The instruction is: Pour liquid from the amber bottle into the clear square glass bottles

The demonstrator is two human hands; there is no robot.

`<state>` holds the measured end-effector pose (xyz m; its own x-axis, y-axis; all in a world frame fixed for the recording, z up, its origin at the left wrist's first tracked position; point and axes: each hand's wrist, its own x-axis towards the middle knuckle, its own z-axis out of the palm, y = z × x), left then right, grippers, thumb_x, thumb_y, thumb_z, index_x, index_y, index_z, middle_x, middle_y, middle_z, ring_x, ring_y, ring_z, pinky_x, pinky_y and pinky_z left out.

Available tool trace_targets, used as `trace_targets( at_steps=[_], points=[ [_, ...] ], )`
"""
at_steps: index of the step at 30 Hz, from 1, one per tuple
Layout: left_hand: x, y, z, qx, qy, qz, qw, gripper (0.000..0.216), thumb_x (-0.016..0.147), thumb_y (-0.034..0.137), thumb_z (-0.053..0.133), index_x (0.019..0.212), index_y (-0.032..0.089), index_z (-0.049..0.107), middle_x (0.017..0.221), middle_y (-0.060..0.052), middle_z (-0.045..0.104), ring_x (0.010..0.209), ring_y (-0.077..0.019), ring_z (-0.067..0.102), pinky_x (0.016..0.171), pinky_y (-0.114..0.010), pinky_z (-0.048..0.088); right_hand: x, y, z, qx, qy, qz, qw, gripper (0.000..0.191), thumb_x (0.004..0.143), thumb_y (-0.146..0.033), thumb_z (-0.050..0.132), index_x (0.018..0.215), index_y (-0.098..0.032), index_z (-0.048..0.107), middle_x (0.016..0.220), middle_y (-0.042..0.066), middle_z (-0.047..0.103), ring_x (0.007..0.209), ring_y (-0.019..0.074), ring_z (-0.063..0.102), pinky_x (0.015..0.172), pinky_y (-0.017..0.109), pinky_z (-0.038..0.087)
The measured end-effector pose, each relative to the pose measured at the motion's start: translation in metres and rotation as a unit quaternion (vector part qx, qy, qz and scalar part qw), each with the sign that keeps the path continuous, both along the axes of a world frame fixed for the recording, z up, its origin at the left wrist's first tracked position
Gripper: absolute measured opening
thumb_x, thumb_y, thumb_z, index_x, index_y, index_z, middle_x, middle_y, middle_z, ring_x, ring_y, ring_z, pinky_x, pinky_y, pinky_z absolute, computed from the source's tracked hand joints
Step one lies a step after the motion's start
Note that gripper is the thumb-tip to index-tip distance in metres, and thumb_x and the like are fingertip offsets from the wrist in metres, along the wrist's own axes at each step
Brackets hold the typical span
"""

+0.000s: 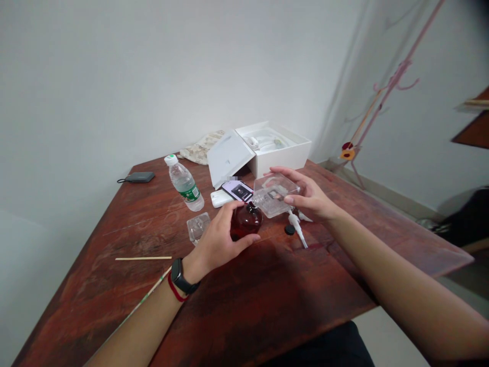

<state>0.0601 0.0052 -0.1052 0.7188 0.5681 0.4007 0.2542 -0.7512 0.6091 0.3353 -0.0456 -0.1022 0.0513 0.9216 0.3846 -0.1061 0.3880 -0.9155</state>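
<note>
My left hand [219, 234] is wrapped round a dark amber bottle [248, 220] that stands on the wooden table. In my right hand [307, 196] is a clear square bottle [275, 196], tipped on its side with its neck over the amber bottle's mouth. Whether liquid runs between them is too small to tell. Below my right hand lie a white pump head [297, 228] and a black cap [290, 230]. Left of the amber bottle, partly behind my left hand, sits a small clear plastic container [197, 227].
A water bottle [185, 184] stands at the left, near a grey power bank [137, 177]. Behind my hands are a phone [239, 190], a white case [219, 199] and an opened white box [280, 153]. A thin wooden stick [143, 258] lies front left. A pink coat rack [393, 81] stands at right.
</note>
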Motion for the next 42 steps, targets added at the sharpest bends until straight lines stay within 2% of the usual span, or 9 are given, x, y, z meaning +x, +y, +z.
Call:
trace_targets(
  at_steps=[7,11,16,21,27,38,42],
  points=[
    [-0.0002,0.0015,-0.0023,0.022,0.010,0.002,1.000,0.072,0.092,0.057,0.080,0.145,0.022,0.045,0.140,-0.015,0.063,0.127,-0.0344,0.066,0.112,-0.052,0.054,0.0032,0.0011,-0.0017,0.028,-0.021,0.004,0.999,0.063,0.076,-0.040,0.094,0.134,-0.036,0.069,0.148,0.006,0.069,0.124,0.0274,0.070,0.106,0.045,0.057],
    [-0.0010,0.0023,-0.0040,0.033,0.018,0.001,0.999,0.073,0.093,0.058,0.078,0.147,0.022,0.044,0.140,-0.014,0.063,0.126,-0.0342,0.066,0.111,-0.052,0.054,0.0061,0.0041,-0.0048,0.050,-0.010,0.015,0.999,0.070,0.071,-0.035,0.098,0.133,-0.036,0.064,0.151,0.006,0.067,0.124,0.0249,0.070,0.098,0.038,0.061],
    [-0.0012,0.0031,-0.0039,0.039,0.018,-0.005,0.999,0.073,0.094,0.058,0.078,0.147,0.023,0.043,0.139,-0.014,0.063,0.126,-0.0337,0.066,0.110,-0.051,0.055,0.0061,0.0039,-0.0041,0.041,-0.007,0.010,0.999,0.063,0.070,-0.034,0.099,0.122,-0.033,0.064,0.155,0.007,0.064,0.125,0.0249,0.070,0.087,0.033,0.064],
    [-0.0009,0.0033,-0.0042,0.036,0.019,-0.004,0.999,0.073,0.094,0.058,0.077,0.147,0.023,0.043,0.140,-0.014,0.062,0.126,-0.0338,0.066,0.111,-0.051,0.054,0.0062,0.0041,-0.0041,0.041,-0.008,-0.004,0.999,0.060,0.068,-0.035,0.100,0.117,-0.031,0.065,0.147,0.009,0.069,0.122,0.0255,0.071,0.090,0.037,0.064],
    [-0.0011,0.0031,-0.0045,0.037,0.021,-0.004,0.999,0.072,0.094,0.055,0.078,0.148,0.023,0.042,0.140,-0.014,0.063,0.125,-0.0335,0.066,0.110,-0.050,0.055,0.0087,0.0055,-0.0079,0.031,-0.007,-0.022,0.999,0.067,0.065,-0.040,0.102,0.121,-0.032,0.067,0.136,0.008,0.072,0.122,0.0278,0.072,0.090,0.039,0.064],
    [-0.0006,0.0022,-0.0040,0.032,0.021,-0.007,0.999,0.073,0.094,0.056,0.078,0.148,0.023,0.042,0.141,-0.014,0.062,0.127,-0.0339,0.066,0.110,-0.051,0.055,0.0056,0.0055,-0.0074,0.043,-0.004,-0.043,0.998,0.069,0.066,-0.041,0.102,0.129,-0.032,0.074,0.134,0.008,0.077,0.125,0.0308,0.072,0.104,0.047,0.061],
    [-0.0009,0.0020,-0.0053,0.031,0.023,-0.005,0.999,0.074,0.094,0.056,0.078,0.149,0.023,0.042,0.142,-0.015,0.062,0.127,-0.0341,0.066,0.109,-0.050,0.056,0.0053,0.0058,-0.0080,0.048,0.004,-0.040,0.998,0.070,0.067,-0.039,0.101,0.132,-0.035,0.075,0.136,0.006,0.077,0.126,0.0304,0.072,0.102,0.047,0.063]
  ],
)
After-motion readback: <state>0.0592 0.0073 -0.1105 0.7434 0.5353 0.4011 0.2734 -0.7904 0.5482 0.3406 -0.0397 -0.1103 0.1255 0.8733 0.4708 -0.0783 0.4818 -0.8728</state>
